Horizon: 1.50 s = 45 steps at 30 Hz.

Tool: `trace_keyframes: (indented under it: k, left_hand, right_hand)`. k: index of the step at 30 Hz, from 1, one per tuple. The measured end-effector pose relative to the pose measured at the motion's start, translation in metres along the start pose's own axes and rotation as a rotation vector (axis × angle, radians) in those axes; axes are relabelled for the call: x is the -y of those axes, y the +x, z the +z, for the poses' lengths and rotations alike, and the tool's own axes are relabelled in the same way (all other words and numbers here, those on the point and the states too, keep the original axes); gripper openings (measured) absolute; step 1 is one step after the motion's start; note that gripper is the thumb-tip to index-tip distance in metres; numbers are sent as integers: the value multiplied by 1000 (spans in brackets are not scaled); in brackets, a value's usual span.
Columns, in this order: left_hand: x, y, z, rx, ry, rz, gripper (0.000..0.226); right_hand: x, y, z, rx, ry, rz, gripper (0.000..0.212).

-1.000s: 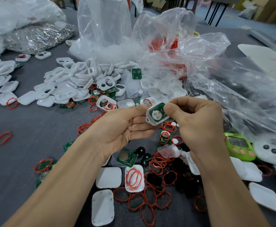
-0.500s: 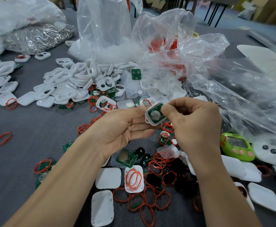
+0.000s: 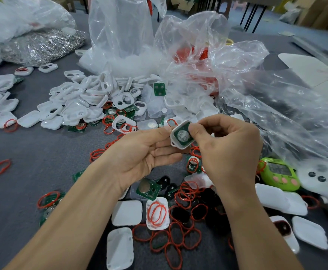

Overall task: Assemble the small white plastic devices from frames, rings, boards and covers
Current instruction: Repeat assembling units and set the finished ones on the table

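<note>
So, nearest you, loose white covers (image 3: pixel 127 213) and red rings (image 3: pixel 178 240) lay scattered on the grey table (image 3: pixel 32 152), one upturned cover (image 3: pixel 157 213) holding a few rings. Above them your left hand (image 3: pixel 145 152), fingers nearly straight, propped a white frame (image 3: pixel 173 135). Your right hand (image 3: pixel 227 149) pinched it, thumb on the green board (image 3: pixel 188 140) seated inside. I'd judge this unit half built, its cover not yet on. Farther off lay a heap of frames (image 3: pixel 81 98). Behind it one clear bag (image 3: pixel 120 45) held white parts, another (image 3: pixel 194 51) red rings.
</note>
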<state>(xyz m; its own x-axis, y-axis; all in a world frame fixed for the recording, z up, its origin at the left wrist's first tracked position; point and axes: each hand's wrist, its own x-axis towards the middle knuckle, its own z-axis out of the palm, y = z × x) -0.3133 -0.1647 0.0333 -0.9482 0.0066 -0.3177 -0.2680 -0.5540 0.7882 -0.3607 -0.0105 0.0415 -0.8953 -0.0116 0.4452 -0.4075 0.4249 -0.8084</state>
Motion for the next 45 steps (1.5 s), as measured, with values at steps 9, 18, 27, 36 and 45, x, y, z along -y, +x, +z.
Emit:
trace_keyframes:
  k: [9, 18, 27, 36, 45]
  left_hand:
    - [-1, -1, -1, -8, -25, -18, 25]
    - [1, -1, 0, 25, 17, 10, 29]
    - [5, 0, -1, 1, 109, 60, 23]
    - [8, 1, 0, -70, 182, 96, 27]
    - [10, 0, 1, -112, 232, 104, 18]
  right_hand:
    - [-6, 9, -6, 336, 437, 340, 11]
    - [-1, 5, -2, 280, 365, 303, 17]
    - [1, 5, -1, 298, 325, 297, 22]
    - [0, 6, -2, 343, 370, 375, 20]
    - [-1, 6, -3, 358, 330, 354, 29]
